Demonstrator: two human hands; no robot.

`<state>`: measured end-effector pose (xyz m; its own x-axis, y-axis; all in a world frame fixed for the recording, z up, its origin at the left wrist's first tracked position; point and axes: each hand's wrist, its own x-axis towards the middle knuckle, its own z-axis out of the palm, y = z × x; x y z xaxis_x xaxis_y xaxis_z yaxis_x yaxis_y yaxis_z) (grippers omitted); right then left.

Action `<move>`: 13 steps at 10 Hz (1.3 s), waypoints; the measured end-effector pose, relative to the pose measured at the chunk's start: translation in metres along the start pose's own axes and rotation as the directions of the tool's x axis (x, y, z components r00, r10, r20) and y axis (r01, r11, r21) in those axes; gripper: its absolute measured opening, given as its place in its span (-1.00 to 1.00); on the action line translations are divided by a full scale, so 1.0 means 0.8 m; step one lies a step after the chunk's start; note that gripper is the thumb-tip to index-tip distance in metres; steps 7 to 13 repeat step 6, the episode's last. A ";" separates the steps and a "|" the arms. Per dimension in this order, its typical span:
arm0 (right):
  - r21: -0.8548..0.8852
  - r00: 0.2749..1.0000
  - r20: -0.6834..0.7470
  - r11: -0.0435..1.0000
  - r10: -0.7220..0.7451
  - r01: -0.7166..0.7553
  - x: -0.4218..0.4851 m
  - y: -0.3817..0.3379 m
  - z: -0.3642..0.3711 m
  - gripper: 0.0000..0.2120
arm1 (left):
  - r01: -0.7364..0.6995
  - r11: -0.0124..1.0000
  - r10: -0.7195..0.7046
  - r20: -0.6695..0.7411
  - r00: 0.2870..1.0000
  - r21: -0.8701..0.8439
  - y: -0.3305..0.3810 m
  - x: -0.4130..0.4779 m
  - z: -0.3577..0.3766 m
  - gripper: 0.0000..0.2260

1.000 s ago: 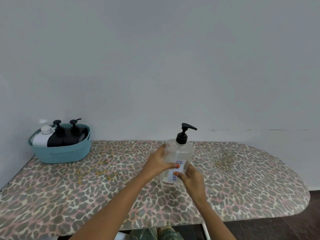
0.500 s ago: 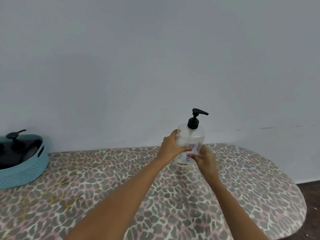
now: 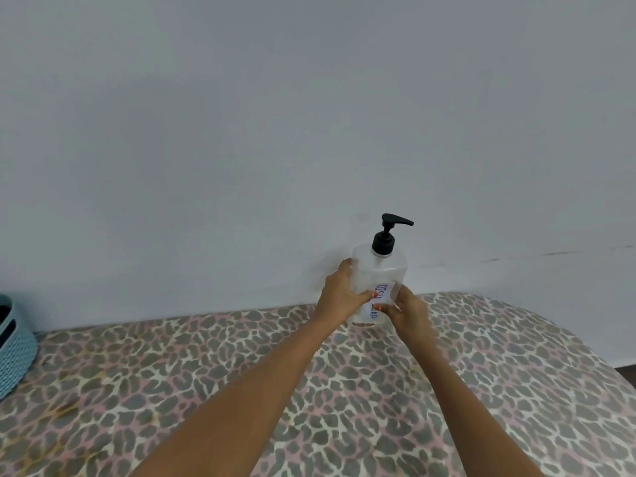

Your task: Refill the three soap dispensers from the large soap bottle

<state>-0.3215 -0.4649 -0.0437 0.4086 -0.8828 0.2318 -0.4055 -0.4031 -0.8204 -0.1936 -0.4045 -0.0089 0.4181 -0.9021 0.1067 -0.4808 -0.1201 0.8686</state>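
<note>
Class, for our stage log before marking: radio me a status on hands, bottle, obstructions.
Left hand and right hand both gripping clear pump bottle, upright. Black pump on. Nothing blocking; blue basket far left.

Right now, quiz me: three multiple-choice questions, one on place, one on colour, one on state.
1. Where is the teal plastic basket? A) left edge of view B) right edge C) centre
2. What colour is the pump on the clear plastic bottle? A) white B) black C) teal
3. Who holds the bottle? A) nobody B) one hand C) both hands
Answers: 1 A, cut off at left; 2 B, black pump head; 3 C, the left hand and right hand both grip it.
</note>
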 end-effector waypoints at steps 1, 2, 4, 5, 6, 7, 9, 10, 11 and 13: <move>0.040 1.000 0.016 0.999 0.017 -0.018 0.002 0.007 0.002 -0.59 | 0.005 1.000 -0.005 0.008 1.000 -0.008 0.001 0.004 0.001 -0.41; 0.040 1.000 0.013 0.999 0.028 -0.029 0.002 0.010 0.004 -0.57 | 0.007 1.000 -0.007 0.011 1.000 -0.008 0.001 0.004 0.003 -0.41; -0.126 0.997 0.019 0.990 0.070 -0.067 -0.010 0.010 -0.001 -0.51 | -0.026 1.000 0.026 0.010 1.000 -0.001 0.008 -0.012 -0.004 -0.36; -0.335 0.985 -0.109 0.928 0.133 -0.162 -0.025 -0.001 -0.012 -0.47 | -0.025 0.998 0.025 0.005 1.000 0.054 0.017 -0.026 -0.016 -0.33; -0.422 0.978 -0.210 0.903 -0.006 -0.085 -0.042 -0.018 -0.019 -0.65 | -0.057 0.997 0.060 -0.044 0.997 0.059 0.023 -0.045 -0.028 -0.36; -0.422 0.978 -0.210 0.903 -0.006 -0.085 -0.042 -0.018 -0.019 -0.65 | -0.057 0.997 0.060 -0.044 0.997 0.059 0.023 -0.045 -0.028 -0.36; -0.422 0.978 -0.210 0.903 -0.006 -0.085 -0.042 -0.018 -0.019 -0.65 | -0.057 0.997 0.060 -0.044 0.997 0.059 0.023 -0.045 -0.028 -0.36; -0.422 0.978 -0.210 0.903 -0.006 -0.085 -0.042 -0.018 -0.019 -0.65 | -0.057 0.997 0.060 -0.044 0.997 0.059 0.023 -0.045 -0.028 -0.36; -0.422 0.978 -0.210 0.903 -0.006 -0.085 -0.042 -0.018 -0.019 -0.65 | -0.057 0.997 0.060 -0.044 0.997 0.059 0.023 -0.045 -0.028 -0.36; -0.422 0.978 -0.210 0.903 -0.006 -0.085 -0.042 -0.018 -0.019 -0.65 | -0.057 0.997 0.060 -0.044 0.997 0.059 0.023 -0.045 -0.028 -0.36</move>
